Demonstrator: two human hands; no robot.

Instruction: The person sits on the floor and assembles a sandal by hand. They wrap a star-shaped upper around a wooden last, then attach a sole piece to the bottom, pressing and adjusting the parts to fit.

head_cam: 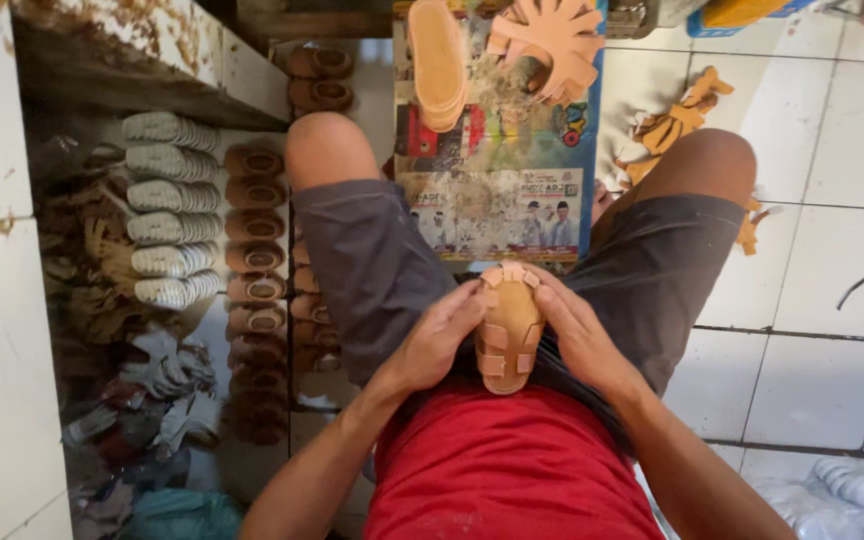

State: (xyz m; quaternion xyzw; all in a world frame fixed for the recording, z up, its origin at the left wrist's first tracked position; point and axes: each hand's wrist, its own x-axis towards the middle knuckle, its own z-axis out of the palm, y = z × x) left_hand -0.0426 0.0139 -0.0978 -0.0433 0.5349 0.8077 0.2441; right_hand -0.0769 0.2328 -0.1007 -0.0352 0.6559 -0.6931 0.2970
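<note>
So the small tan sandal upper [509,325] is sitting right in the person's lap, near edge of the scene, pulled over what looks like a shoe form, resting against the grey shorts [372,265] just above the red shirt [507,465]. Looks like thin leather or something like it, strappy, so I'd guess it's light and bendy on its own but feels firm because of the form inside. Not fragile, not slippery. Best grip seems to be on the two long sides, thumbs up by the toe end where the straps cross

Left hand [439,335] is cupped along the left side of it, fingers loosely curled and touching, thumb pressing near the top edge. Right hand [577,335] mirrors that on the right side, fingers fairly straight and lying against it. So both hands are half closed around the piece, pressing in from either side rather than pinching

Farther out between the knees there's a printed board [497,150] with a stack of tan soles [439,62] and a fan of cut strap pieces [552,40]. Off to the left, rows of brown finished uppers [254,225] and white ribbed soles [172,208]
</note>
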